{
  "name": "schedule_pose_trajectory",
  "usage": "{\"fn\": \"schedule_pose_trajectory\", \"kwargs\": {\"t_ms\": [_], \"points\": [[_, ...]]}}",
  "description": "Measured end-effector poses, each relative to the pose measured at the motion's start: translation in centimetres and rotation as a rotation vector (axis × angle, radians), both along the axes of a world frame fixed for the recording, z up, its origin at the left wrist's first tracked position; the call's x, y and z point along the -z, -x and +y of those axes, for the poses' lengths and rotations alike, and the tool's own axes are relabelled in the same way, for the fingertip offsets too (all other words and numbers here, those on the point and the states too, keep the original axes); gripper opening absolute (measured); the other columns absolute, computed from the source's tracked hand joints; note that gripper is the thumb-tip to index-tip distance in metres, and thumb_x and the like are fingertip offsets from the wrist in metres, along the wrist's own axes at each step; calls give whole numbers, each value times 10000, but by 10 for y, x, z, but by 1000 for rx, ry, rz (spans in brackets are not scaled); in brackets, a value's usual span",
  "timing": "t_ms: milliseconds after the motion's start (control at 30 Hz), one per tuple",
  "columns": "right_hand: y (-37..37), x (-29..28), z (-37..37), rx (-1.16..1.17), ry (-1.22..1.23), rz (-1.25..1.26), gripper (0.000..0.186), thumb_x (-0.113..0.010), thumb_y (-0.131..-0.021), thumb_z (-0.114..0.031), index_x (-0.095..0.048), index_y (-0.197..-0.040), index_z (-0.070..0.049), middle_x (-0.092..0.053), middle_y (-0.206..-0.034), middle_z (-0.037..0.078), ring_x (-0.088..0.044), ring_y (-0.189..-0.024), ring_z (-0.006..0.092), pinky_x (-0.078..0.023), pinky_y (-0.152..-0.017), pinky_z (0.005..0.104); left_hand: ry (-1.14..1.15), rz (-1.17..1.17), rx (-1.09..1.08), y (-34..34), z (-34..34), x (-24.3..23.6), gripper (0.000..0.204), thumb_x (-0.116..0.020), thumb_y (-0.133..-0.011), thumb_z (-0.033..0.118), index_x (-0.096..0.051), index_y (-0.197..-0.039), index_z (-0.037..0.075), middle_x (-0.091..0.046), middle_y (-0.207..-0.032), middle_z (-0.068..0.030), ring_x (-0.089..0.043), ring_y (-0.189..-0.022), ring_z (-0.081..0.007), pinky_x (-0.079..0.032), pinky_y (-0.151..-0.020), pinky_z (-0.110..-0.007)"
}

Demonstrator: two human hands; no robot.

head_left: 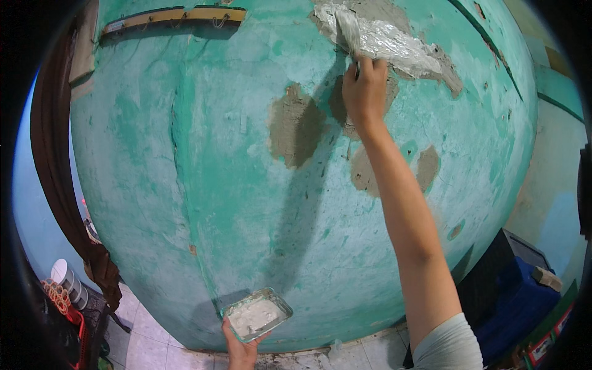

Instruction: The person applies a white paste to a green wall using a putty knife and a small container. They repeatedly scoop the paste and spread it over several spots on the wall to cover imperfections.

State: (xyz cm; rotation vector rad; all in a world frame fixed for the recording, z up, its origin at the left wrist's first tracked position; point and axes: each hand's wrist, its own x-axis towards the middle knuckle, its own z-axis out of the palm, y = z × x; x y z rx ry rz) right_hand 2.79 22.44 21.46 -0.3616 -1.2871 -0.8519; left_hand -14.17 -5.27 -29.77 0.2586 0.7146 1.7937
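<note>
Brush-like tool: the pale tool (349,29) lies against the upper wall, at the left part of a glossy, silvery-white wet coat (398,46).
Right hand: closed around the tool's handle, the right hand (366,89) is raised high, arm outstretched.
Tub: a shallow rectangular tub (281,301), low before the wall, holds whitish paste (251,316).
Left hand: the left hand (240,346) grasps the tub from below, tilting its open top into view.
Step in hand: apparently spreading the coat over rough grey repair.
Next move: probably calls for even pressure toward the uncoated grey margin, with the tub kept steady.
Grey patches: a dull patch (297,126) and smaller ones sit below the coat, without its shine.
Wall surface: the turquoise wall (240,209) is blotchy and scuffed, with chipped spots.
Room: a hook rail (176,21) hangs upper left; a dark curtain (52,142) at left; pale floor tiles (148,351) below; a blue item (524,302) lower right.
</note>
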Motion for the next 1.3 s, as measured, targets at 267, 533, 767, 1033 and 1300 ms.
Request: {"fn": "schedule_pose_trajectory", "kwargs": {"t_ms": [267, 533, 767, 1033, 1300], "points": [[-18, 56, -14, -70, -6, -85, 357, -668, -927, -40, -637, -1282, -19, -538, -985, 180, -568, -962, 381, -496, -829, 482, 15, 21, -8, 6, 4, 17, 842, -257, -1020, 740, -351, -1600, 136, -520, -1546, -164, -584, -1338, -395, -498, -1019, -656], [-77, -15, 13, 188, -103, -190, 344, -681, -950, -61, -708, -1282, -150, -608, -1018, 101, -601, -978, 309, -520, -858, 412, 25, 14, -27, -6, 10, 2, 825, -279, -1019, 723, -377, -1585, 132, -542, -1522, -168, -586, -1336, -392, -515, -1017, -643], [-191, 39, 31, 198, -36, -191, 380, -696, -925, 18, -728, -1270, -140, -620, -1073, 125, -598, -1033, 306, -517, -887, 412, -63, 43, -44, -20, 12, -4, 787, -308, -1043, 676, -362, -1575, 99, -561, -1492, -181, -593, -1333, -383, -556, -972, -622], [-195, 165, -40, -101, 248, -327, 336, -679, -919, 78, -693, -1240, -23, -633, -959, 115, -609, -833, 190, -487, -666, 293, -94, 85, -99, -62, 27, -38, 738, -259, -1068, 613, -377, -1566, 82, -534, -1508, -193, -573, -1346, -393, -494, -1036, -618], [-170, 337, -121, -807, 1262, -479, 273, -665, -998, -34, -700, -1265, 8, -626, -870, 91, -587, -734, 150, -477, -657, 278, -74, 55, -155, -99, 38, -32, 723, -268, -1077, 605, -399, -1554, 78, -517, -1537, -171, -547, -1376, -372, -475, -1076, -604]]}}
